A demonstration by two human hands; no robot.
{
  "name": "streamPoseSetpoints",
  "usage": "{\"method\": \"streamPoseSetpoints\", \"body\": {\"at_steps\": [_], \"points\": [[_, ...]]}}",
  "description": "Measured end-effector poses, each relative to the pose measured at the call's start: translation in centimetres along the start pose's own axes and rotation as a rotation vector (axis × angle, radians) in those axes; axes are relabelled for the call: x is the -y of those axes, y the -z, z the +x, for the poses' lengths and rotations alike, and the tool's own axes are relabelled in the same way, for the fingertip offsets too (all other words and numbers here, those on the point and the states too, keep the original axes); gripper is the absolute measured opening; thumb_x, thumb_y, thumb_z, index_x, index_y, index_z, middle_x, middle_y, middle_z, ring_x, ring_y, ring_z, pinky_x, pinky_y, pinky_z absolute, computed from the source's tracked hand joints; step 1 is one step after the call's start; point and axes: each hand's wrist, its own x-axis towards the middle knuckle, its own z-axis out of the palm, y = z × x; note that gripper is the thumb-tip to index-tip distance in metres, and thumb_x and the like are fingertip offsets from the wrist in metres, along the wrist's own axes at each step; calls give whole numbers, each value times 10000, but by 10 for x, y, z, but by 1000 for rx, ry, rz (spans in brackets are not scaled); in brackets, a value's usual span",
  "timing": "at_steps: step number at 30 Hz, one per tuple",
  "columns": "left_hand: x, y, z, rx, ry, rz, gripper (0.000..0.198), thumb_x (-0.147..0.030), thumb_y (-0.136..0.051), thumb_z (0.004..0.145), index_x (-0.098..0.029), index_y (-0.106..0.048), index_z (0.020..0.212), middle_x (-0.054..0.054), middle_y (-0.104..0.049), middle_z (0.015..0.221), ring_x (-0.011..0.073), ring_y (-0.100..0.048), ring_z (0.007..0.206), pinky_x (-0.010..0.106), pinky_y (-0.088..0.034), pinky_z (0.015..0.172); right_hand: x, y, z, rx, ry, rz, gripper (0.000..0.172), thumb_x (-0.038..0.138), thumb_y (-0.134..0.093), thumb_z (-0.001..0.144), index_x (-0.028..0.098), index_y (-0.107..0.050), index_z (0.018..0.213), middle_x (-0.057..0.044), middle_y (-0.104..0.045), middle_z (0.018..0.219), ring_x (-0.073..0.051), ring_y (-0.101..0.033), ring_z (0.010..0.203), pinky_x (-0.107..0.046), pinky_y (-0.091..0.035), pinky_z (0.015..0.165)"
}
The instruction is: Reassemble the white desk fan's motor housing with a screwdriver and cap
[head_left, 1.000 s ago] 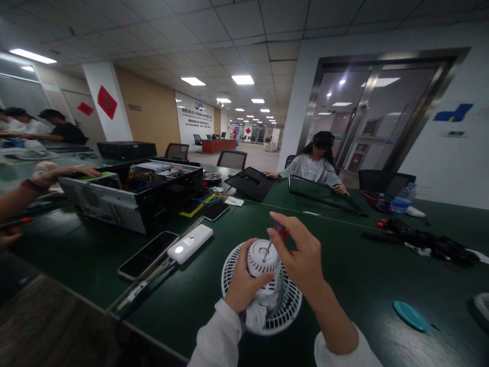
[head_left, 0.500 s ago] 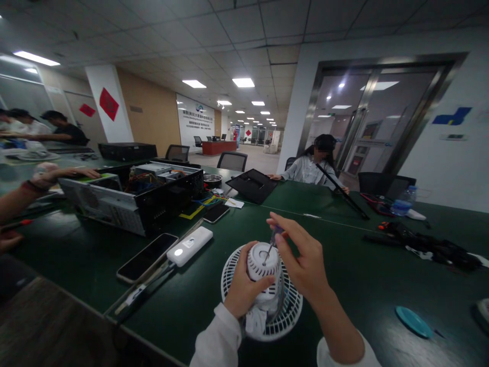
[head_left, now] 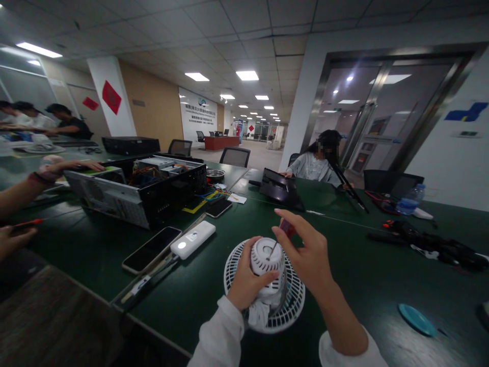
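A white electric fan (head_left: 268,255) rests grille-down on the green table, its motor housing facing up. My left hand (head_left: 248,278) is wrapped around the housing, thumb in front and fingers on the left side. Between the thumb and fingers of my right hand (head_left: 307,250) is a screwdriver (head_left: 284,227) with a dark reddish handle. Its thin shaft slants down into a hole in the top of the housing. The round white grille (head_left: 296,311) spreads out beneath both hands.
Left stand an open computer case (head_left: 145,191), two phones (head_left: 153,250) and a white power bank (head_left: 193,239). A co-worker's hand (head_left: 82,166) rests on the case. Across the table a person (head_left: 317,163) touches a black panel (head_left: 280,188). A teal disc (head_left: 417,319) lies right.
My right hand has turned slightly around the screwdriver handle, while the left keeps its hold on the fan. Across the table, the black panel has shifted right and tilted.
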Motion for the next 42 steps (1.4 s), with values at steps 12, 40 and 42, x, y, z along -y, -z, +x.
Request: {"method": "streamPoseSetpoints", "body": {"at_steps": [12,40,42], "points": [[-1,-2,1,-23,25,-16,661,-196,-731,589,-214,-418,1171,55,-506,1186,245,-480,1129,385,-324,1027,-14,1,0,12,-242,120,355,309,-552,813,211,-583,1153,-70,-645,1015,-164,-617,782,-320,-525,692],[-3,-2,0,-15,16,16,642,-232,-726,597,-220,-418,1161,47,-519,1175,238,-493,1118,366,-353,998,-26,-1,4,14,-434,578,424,246,-446,820,179,-492,1236,-70,-651,945,-142,-612,741,-227,-443,468],[-4,-2,0,-26,17,21,646,-228,-727,581,-217,-425,1152,47,-521,1168,244,-495,1115,372,-351,998,-26,-3,3,-16,-423,577,407,270,-512,806,192,-507,1206,-55,-648,915,-136,-619,694,-219,-433,442]]}}
